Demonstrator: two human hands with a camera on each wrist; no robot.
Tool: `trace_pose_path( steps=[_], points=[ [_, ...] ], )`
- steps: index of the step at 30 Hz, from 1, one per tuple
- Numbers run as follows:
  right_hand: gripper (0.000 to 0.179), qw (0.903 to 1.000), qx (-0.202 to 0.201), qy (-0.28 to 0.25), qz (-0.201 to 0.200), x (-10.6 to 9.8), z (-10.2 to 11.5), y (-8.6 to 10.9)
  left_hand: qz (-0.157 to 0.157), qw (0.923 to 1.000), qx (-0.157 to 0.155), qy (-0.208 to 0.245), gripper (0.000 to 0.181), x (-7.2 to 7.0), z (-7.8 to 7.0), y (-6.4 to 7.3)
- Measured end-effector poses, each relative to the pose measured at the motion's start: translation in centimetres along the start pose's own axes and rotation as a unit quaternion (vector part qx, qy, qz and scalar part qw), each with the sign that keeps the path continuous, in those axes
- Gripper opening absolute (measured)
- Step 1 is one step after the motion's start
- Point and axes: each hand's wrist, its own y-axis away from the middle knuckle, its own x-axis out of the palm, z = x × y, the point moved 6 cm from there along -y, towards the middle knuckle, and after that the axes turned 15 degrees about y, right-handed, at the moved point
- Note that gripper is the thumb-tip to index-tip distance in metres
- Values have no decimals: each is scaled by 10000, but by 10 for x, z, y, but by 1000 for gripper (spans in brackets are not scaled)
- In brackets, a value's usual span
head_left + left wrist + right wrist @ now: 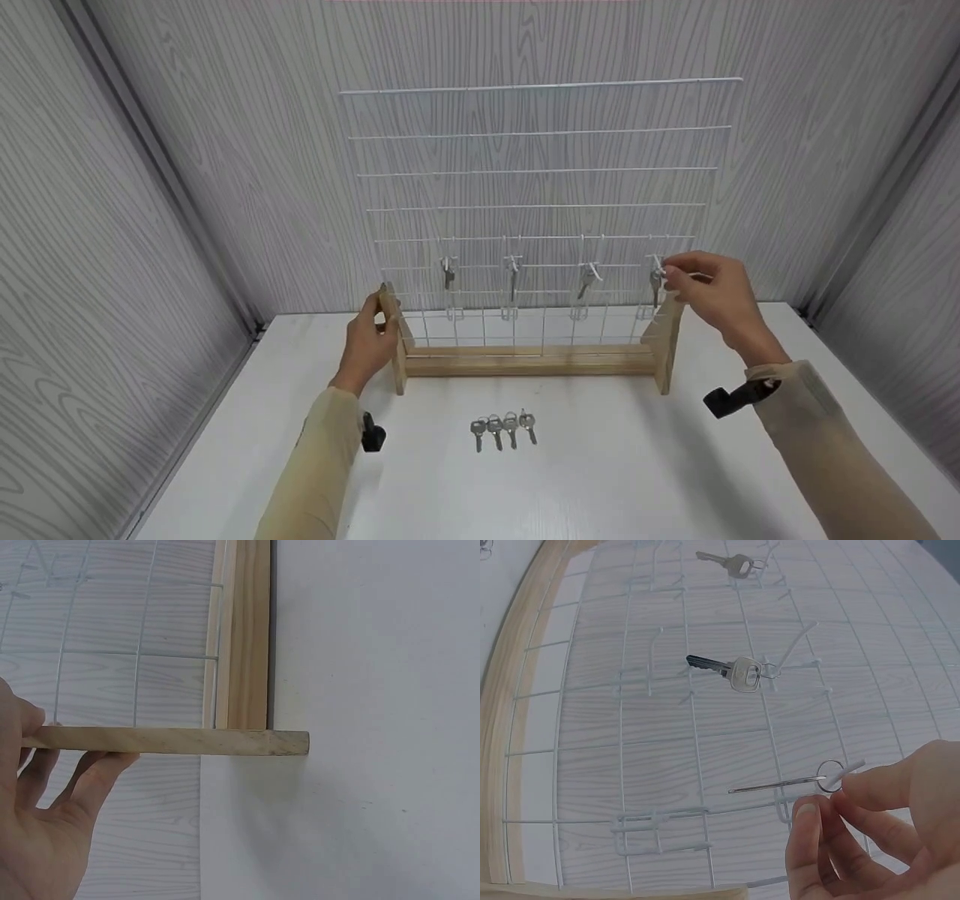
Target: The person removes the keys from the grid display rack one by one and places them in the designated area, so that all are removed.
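A white wire grid rack [542, 206] stands upright in a wooden base [532, 365]. My left hand [367, 341] grips the upper end of its left wooden side panel [165, 739], thumb and fingers on opposite faces. At the rightmost hook, my right hand [716, 296] pinches the ring of a silver key [656, 285]. In the right wrist view this key [776, 785] appears edge-on, its ring around the white hook tip [849, 771] right at my fingertips. Three more keys hang from hooks to the left, among them a key [742, 675] with a dark blade.
Several silver keys [495, 431] lie in a row on the white table [570, 480], in front of the rack. Behind the rack rises a grey wood-patterned wall [247, 150], with similar panels at both sides. The right wooden side panel [664, 349] stands below my right hand.
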Motion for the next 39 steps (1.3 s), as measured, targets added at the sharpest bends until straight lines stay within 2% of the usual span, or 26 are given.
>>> trace_pose_path(
  steps=[21,28,39],
  points=[
    [31,9998,43,201,16,5,5,1,-37,9999,4,160,54,-1,0,3],
    [33,9995,77,296,-18,1,6,4,32,9999,21,150,57,0,0,4],
    [35,9997,-32,159,-172,-8,12,10,29,9999,26,156,57,0,0,4]
  ],
)
